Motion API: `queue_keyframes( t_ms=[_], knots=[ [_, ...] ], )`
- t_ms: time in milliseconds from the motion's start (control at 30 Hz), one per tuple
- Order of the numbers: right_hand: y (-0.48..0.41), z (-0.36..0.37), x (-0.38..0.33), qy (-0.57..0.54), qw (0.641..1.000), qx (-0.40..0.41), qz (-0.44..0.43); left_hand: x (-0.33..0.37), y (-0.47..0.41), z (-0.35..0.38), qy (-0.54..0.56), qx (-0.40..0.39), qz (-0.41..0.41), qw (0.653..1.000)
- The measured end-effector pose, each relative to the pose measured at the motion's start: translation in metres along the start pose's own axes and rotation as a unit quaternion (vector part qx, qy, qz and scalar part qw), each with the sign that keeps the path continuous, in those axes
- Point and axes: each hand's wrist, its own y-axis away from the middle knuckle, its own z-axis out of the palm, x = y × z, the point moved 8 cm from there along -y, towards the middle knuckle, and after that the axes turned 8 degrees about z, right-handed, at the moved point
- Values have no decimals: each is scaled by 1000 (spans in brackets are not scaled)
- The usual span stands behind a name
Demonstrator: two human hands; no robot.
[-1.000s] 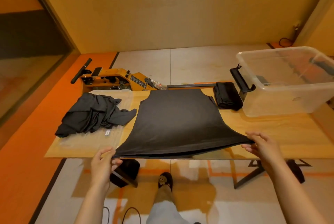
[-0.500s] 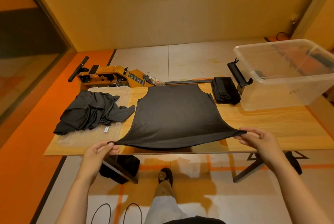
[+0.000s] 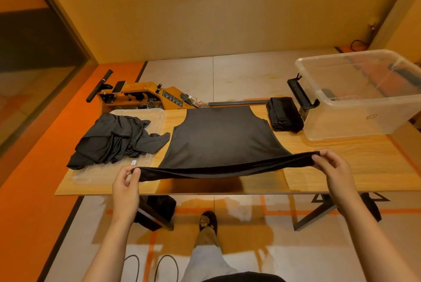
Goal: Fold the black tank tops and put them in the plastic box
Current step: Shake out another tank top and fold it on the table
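A black tank top (image 3: 218, 138) lies spread flat in the middle of the wooden table (image 3: 341, 168), straps toward the far edge. My left hand (image 3: 126, 183) pinches its near left hem corner and my right hand (image 3: 330, 165) pinches the near right corner. The hem is lifted off the table and stretched between them. A heap of unfolded black tank tops (image 3: 114, 140) sits at the left on a clear lid (image 3: 102, 172). A folded black tank top (image 3: 284, 114) lies beside the clear plastic box (image 3: 364, 120) at the right.
A yellow rowing machine (image 3: 141, 96) stands on the floor behind the table. The box has a black latch handle (image 3: 300, 94) on its left side. My foot (image 3: 208, 222) and cables are on the floor below the table's near edge.
Both hands have raised the near hem off the table and carried it away from me, over the shirt's lower part. The shirt's upper part stays flat.
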Motion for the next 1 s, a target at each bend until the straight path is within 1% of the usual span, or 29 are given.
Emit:
queue_keyframes(
  t_ms=[133,267,500,600,800,1000],
  knots=[
    [4,-3,6,15,1000,-4,-4,-6,5,-6,-29,0,26,999],
    [5,-4,12,29,1000,-12,1,-9,11,-5,-48,-19,44,998],
    [7,-4,23,-8,999,-26,38,-25,20,-4,-30,-21,14,999],
    [5,-5,30,-1,998,-36,45,-25,21,-3,-32,-25,14,999],
    [8,3,40,8,994,-66,88,-19,18,0,-39,-38,10,998],
    [13,7,37,17,992,-87,94,-18,18,1,-51,-57,0,997]
  ],
)
